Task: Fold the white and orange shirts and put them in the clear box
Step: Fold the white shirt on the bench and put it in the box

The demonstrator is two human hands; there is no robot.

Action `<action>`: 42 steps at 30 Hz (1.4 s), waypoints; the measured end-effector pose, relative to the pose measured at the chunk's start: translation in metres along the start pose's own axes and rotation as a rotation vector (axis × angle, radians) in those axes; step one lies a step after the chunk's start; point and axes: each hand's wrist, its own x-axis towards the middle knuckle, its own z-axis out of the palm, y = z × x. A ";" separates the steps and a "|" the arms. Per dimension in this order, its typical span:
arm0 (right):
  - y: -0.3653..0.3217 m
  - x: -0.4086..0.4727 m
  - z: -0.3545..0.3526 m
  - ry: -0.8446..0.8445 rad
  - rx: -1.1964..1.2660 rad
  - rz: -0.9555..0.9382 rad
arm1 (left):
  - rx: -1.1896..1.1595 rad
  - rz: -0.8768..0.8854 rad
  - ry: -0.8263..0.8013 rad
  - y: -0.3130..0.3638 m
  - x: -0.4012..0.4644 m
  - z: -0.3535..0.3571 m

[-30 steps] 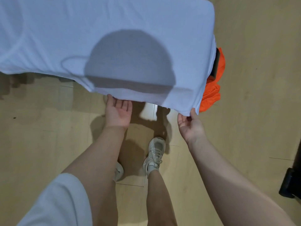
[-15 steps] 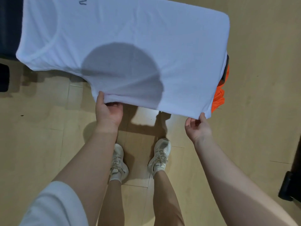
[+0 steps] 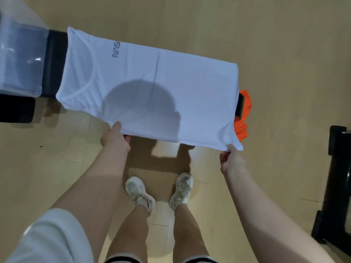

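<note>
The white shirt, with grey lettering near its collar, lies spread over a black bench, collar to the left. My left hand grips its near edge at the left. My right hand pinches the near right corner of the hem. The orange shirt is bunched at the bench's right end, mostly hidden by the white shirt. The clear box stands on the left end of the bench, its top cut off by the frame.
Wooden floor lies all around. My two feet in white shoes stand just in front of the bench. A black stand or frame rises at the right edge. A dark object sits below the box at left.
Both hands went from open under the hem to gripping the white shirt's near edge. The view has shifted, so the shirt sits lower and the clear box now shows at left.
</note>
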 end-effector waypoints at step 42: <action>0.071 -0.105 0.287 -0.834 -1.750 -1.182 | 0.093 0.022 0.215 0.131 0.142 0.012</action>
